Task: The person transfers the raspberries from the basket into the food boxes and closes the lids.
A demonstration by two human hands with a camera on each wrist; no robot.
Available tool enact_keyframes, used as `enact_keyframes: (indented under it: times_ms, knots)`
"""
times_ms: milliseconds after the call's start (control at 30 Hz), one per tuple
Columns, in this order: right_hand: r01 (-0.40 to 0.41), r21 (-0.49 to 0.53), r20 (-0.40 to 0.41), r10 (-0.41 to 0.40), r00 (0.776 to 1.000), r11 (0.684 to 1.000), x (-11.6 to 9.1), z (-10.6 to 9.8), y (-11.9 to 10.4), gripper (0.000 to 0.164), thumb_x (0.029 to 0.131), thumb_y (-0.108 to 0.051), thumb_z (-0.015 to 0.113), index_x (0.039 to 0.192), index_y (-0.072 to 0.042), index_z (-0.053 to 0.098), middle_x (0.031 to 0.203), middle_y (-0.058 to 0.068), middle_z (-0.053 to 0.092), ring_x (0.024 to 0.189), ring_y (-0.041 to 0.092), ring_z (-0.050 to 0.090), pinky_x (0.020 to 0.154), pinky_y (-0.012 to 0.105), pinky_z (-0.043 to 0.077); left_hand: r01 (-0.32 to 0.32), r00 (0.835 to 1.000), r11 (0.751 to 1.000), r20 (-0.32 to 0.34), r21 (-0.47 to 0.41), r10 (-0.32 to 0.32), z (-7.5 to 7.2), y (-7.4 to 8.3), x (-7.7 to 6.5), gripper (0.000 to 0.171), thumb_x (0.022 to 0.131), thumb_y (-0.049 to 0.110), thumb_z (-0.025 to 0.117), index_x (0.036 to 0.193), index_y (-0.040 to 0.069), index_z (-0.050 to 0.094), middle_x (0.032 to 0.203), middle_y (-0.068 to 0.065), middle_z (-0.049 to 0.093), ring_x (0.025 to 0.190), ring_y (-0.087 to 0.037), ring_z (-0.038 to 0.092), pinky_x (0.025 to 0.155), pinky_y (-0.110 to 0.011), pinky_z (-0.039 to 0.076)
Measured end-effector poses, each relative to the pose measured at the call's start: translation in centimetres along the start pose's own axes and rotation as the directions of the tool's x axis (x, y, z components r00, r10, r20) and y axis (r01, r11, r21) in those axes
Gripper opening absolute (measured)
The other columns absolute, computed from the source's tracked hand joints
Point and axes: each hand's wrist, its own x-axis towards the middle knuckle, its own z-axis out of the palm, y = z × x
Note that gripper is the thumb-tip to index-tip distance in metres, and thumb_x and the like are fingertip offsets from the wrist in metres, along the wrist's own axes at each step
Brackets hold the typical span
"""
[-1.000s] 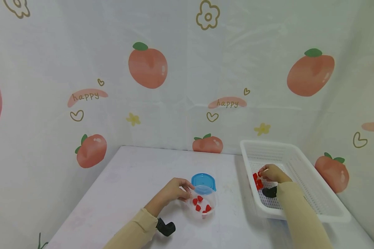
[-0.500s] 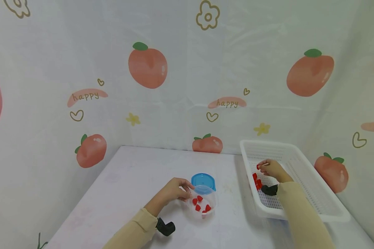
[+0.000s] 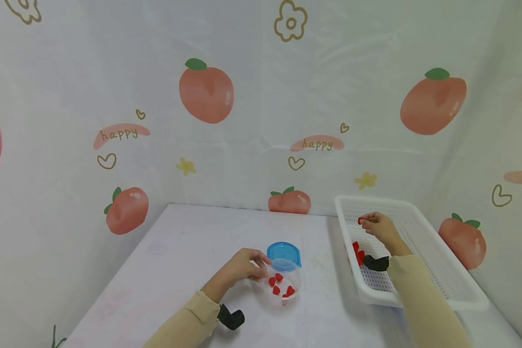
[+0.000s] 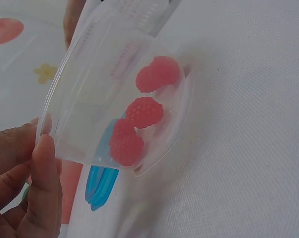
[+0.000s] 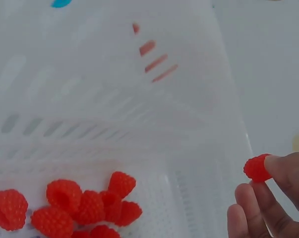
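Thumb and fingers of my left hand (image 3: 245,264) pinch the rim of a clear plastic container (image 3: 297,280), which stands on the table. Several red raspberries (image 4: 144,112) lie on its bottom. Over the white basket, my right hand (image 3: 383,228) pinches a single raspberry (image 5: 257,168) between thumb and fingertips. More raspberries (image 5: 55,222) are heaped on the basket floor, below and to the left of that hand in the right wrist view. A blue lid (image 3: 283,252) lies just behind the container.
The white perforated basket (image 3: 454,304) stands at the right of the table (image 3: 200,232), its raised walls around the right hand. A patterned curtain (image 3: 243,159) hangs behind. Each wrist carries a black camera mount (image 3: 231,317).
My right hand has lifted a raspberry up from the heap, rising toward the back of the basket. The left hand and the container have stayed in place.
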Motion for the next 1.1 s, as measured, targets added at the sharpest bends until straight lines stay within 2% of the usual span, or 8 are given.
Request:
enact_keyframes:
  times_ms: [233, 300, 467, 600, 767, 1000, 1100]
  knots:
    - [0.036, 0.052, -0.104, -0.030, 0.994, 0.998, -0.1, 0.3, -1.2, 0.039, 0.100, -0.018, 0.050, 0.122, 0.013, 0.048, 0.119, 0.029, 0.057, 0.083, -0.005, 0.057, 0.074, 0.009, 0.050, 0.000, 1.000, 1.000, 0.000, 0.006, 0.000, 0.0, 0.1, -0.1, 0.022, 0.080, 0.003, 0.075, 0.102, 0.004, 0.070, 0.085, -0.006, 0.059, 0.065, -0.015, 0.060, 0.066, -0.028, 0.059]
    - [0.044, 0.094, -0.128, -0.032, 0.991, 0.995, -0.2, 0.5, -1.6, 0.040, 0.100, -0.019, 0.051, 0.123, 0.013, 0.048, 0.114, 0.022, 0.060, 0.081, -0.008, 0.056, 0.075, 0.008, 0.050, -0.002, 1.000, 1.000, 0.001, 0.004, 0.002, 0.0, 0.2, -0.1, 0.022, 0.080, 0.003, 0.075, 0.102, 0.003, 0.070, 0.084, -0.006, 0.058, 0.065, -0.015, 0.060, 0.065, -0.028, 0.059]
    - [0.084, 0.205, -0.197, -0.043, 0.980, 0.975, -0.8, 0.9, -3.0, 0.039, 0.098, -0.017, 0.054, 0.123, 0.013, 0.047, 0.096, -0.007, 0.057, 0.078, -0.011, 0.057, 0.076, 0.007, 0.050, -0.001, 1.000, 1.000, 0.000, 0.007, 0.001, 0.0, 0.3, -0.2, 0.021, 0.081, 0.003, 0.075, 0.101, 0.003, 0.070, 0.084, -0.006, 0.058, 0.065, -0.015, 0.060, 0.065, -0.028, 0.059]
    - [0.143, 0.292, -0.243, -0.071, 0.967, 0.946, -1.4, 1.5, -4.3, 0.036, 0.097, -0.014, 0.057, 0.120, 0.013, 0.048, 0.087, -0.017, 0.057, 0.078, -0.008, 0.059, 0.075, 0.008, 0.051, 0.004, 1.000, 1.000, -0.002, 0.012, -0.004, 0.0, 0.3, -0.2, 0.020, 0.081, 0.003, 0.075, 0.101, 0.005, 0.070, 0.085, -0.006, 0.059, 0.065, -0.015, 0.060, 0.066, -0.028, 0.059]
    - [0.209, 0.353, -0.247, -0.124, 0.961, 0.912, -2.3, 2.6, -6.2, 0.031, 0.096, -0.012, 0.060, 0.113, 0.011, 0.051, 0.086, -0.019, 0.061, 0.079, -0.005, 0.061, 0.074, 0.009, 0.052, 0.005, 1.000, 1.000, -0.002, 0.013, -0.005, 0.0, 0.3, -0.2, 0.020, 0.081, 0.004, 0.075, 0.101, 0.005, 0.070, 0.085, -0.006, 0.059, 0.065, -0.015, 0.060, 0.066, -0.028, 0.059]
    - [0.265, 0.364, -0.223, -0.192, 0.956, 0.893, -3.8, 4.3, -8.3, 0.025, 0.096, -0.015, 0.061, 0.110, 0.005, 0.054, 0.092, -0.017, 0.060, 0.084, -0.001, 0.064, 0.078, 0.010, 0.052, 0.002, 1.000, 1.000, 0.002, 0.007, -0.002, -0.1, 0.2, -0.1, 0.021, 0.081, 0.004, 0.075, 0.102, 0.004, 0.070, 0.085, -0.006, 0.059, 0.065, -0.015, 0.060, 0.066, -0.028, 0.059]
    - [0.293, 0.384, -0.220, -0.221, 0.950, 0.875, -4.4, 4.9, -9.0, 0.025, 0.095, -0.012, 0.061, 0.109, 0.008, 0.053, 0.093, -0.016, 0.061, 0.083, 0.000, 0.063, 0.079, 0.011, 0.052, 0.000, 1.000, 1.000, 0.004, 0.005, 0.000, -0.1, 0.1, -0.1, 0.022, 0.082, 0.004, 0.075, 0.103, 0.003, 0.070, 0.086, -0.006, 0.059, 0.066, -0.015, 0.060, 0.066, -0.028, 0.059]
